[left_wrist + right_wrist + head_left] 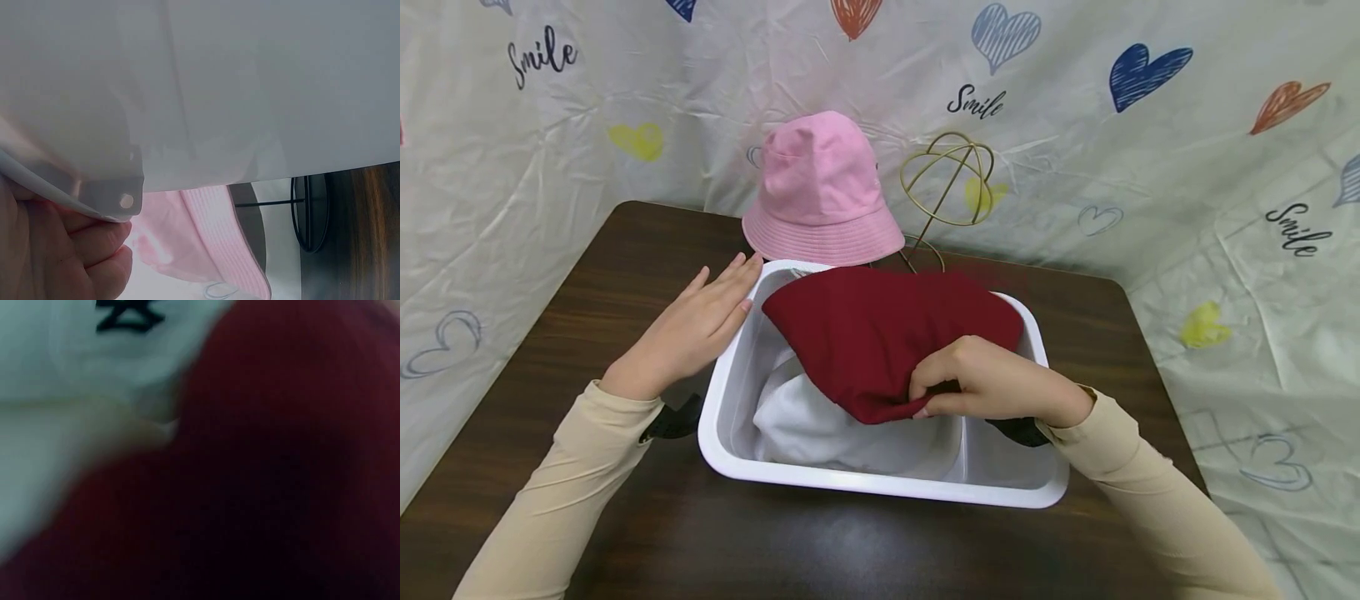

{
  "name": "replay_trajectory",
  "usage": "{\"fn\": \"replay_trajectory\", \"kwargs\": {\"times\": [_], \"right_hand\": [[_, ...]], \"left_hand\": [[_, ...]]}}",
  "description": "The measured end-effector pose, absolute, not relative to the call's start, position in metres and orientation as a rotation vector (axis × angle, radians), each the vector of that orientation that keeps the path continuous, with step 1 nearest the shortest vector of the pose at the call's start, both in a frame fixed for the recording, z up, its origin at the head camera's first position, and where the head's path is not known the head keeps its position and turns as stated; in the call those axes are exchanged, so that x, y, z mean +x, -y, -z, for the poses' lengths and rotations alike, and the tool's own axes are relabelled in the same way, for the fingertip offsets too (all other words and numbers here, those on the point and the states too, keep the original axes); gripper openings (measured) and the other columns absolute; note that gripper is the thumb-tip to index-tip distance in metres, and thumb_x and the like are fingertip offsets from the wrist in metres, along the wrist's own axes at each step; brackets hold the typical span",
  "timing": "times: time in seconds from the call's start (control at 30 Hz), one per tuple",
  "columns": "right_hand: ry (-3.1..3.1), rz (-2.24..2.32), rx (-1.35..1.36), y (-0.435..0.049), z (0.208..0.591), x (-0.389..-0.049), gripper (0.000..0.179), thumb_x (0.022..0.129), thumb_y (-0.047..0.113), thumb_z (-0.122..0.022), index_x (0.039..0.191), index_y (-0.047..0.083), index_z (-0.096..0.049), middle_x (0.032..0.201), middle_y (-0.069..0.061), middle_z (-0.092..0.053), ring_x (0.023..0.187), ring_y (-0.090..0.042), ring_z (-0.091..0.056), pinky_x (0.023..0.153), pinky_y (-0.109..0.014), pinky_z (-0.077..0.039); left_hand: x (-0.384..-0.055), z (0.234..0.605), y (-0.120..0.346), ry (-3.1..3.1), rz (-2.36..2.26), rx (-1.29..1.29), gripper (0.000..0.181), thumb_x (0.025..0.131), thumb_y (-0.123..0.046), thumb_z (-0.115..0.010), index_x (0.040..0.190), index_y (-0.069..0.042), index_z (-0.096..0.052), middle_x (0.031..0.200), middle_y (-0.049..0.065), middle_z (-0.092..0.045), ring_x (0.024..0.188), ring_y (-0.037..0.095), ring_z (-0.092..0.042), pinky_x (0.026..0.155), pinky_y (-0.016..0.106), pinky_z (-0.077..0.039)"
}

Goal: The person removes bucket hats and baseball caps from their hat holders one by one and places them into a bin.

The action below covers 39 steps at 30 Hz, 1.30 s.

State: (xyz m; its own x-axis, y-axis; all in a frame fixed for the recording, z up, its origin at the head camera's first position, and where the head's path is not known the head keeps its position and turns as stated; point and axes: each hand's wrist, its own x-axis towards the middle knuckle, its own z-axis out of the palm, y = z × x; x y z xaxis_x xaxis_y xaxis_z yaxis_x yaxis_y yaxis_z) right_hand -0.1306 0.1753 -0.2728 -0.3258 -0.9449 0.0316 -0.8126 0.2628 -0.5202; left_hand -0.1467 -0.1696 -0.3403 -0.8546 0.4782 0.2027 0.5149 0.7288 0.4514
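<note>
My right hand (992,379) pinches the near edge of a dark red fabric hat (880,333) between thumb and fingers. The hat lies slantwise over a white plastic basin (887,481), and its dark red cloth (281,394) fills much of the blurred right wrist view. Beneath it, inside the basin, sits a bunched white cloth item (820,425), partly hidden. With fingers straight, my left hand (688,329) rests against the basin's left rim; its fingers (100,250) touch the underside of that rim in the left wrist view.
Behind the basin stands a pink bucket hat (823,192), beside a gold wire stand (951,179) with curved loops. A divider (964,450) splits the basin toward its right side. The dark wooden table (820,542) meets a printed cloth backdrop (1060,150).
</note>
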Motion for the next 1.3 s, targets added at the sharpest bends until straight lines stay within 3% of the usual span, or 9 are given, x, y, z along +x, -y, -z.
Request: {"fn": "replay_trajectory", "kwargs": {"times": [0.23,0.4,0.57,0.7,0.8,1.07,1.3], "right_hand": [[-2.104,0.574,-1.664,-0.17,0.283,-0.129,0.011,0.085,0.011,-0.071,0.079,0.017,-0.063,0.073,0.013,-0.056,0.065,0.006,-0.045,0.06,-0.012,-0.04],[-2.081,0.611,-1.544,-0.174,0.279,-0.134,0.01,0.086,0.022,-0.071,0.084,0.015,-0.064,0.077,0.013,-0.058,0.068,0.004,-0.051,0.062,-0.016,-0.047],[-2.363,0.813,-1.459,-0.169,0.27,-0.138,0.019,0.085,0.018,-0.072,0.1,0.011,-0.065,0.099,0.005,-0.064,0.093,-0.007,-0.059,0.081,-0.029,-0.05],[-2.526,0.713,-1.381,-0.154,0.279,-0.14,0.049,0.087,0.024,-0.068,0.131,0.008,-0.052,0.138,-0.006,-0.047,0.128,-0.018,-0.041,0.102,-0.039,-0.037],[-2.491,0.572,-1.39,-0.143,0.291,-0.14,0.065,0.088,0.031,-0.066,0.143,0.009,-0.039,0.152,-0.009,-0.027,0.139,-0.021,-0.024,0.109,-0.042,-0.028],[-2.321,0.287,-1.407,-0.117,0.317,-0.142,0.08,0.09,0.046,-0.059,0.152,0.017,-0.018,0.159,-0.004,-0.004,0.144,-0.018,0.001,0.113,-0.049,-0.009],[-2.255,0.112,-1.405,-0.103,0.331,-0.145,0.084,0.09,0.053,-0.054,0.153,0.021,-0.009,0.159,-0.002,0.003,0.144,-0.017,0.006,0.113,-0.052,-0.005]], "left_hand": [[-0.147,0.341,0.171,2.855,0.783,-0.821,0.053,0.102,-0.022,-0.037,0.149,-0.004,-0.024,0.154,0.012,-0.022,0.142,0.027,-0.017,0.111,0.056,-0.012],[-0.147,0.34,0.17,2.849,0.788,-0.824,0.052,0.102,-0.023,-0.037,0.149,-0.004,-0.024,0.154,0.012,-0.023,0.142,0.027,-0.017,0.111,0.056,-0.012],[-0.147,0.339,0.171,2.849,0.784,-0.821,0.052,0.102,-0.023,-0.037,0.149,-0.003,-0.024,0.154,0.012,-0.023,0.142,0.027,-0.018,0.111,0.056,-0.011],[-0.147,0.339,0.171,2.851,0.794,-0.82,0.052,0.102,-0.023,-0.036,0.149,-0.002,-0.024,0.154,0.012,-0.022,0.142,0.027,-0.017,0.111,0.056,-0.011],[-0.147,0.34,0.17,2.851,0.804,-0.824,0.052,0.102,-0.023,-0.036,0.149,-0.003,-0.023,0.154,0.012,-0.022,0.142,0.027,-0.017,0.111,0.056,-0.011],[-0.146,0.341,0.17,2.866,0.783,-0.808,0.053,0.102,-0.023,-0.037,0.149,-0.002,-0.023,0.154,0.013,-0.022,0.142,0.028,-0.017,0.111,0.056,-0.011],[-0.147,0.341,0.169,2.849,0.775,-0.82,0.053,0.101,-0.022,-0.038,0.148,-0.002,-0.024,0.153,0.013,-0.023,0.142,0.028,-0.018,0.11,0.057,-0.012]]}}
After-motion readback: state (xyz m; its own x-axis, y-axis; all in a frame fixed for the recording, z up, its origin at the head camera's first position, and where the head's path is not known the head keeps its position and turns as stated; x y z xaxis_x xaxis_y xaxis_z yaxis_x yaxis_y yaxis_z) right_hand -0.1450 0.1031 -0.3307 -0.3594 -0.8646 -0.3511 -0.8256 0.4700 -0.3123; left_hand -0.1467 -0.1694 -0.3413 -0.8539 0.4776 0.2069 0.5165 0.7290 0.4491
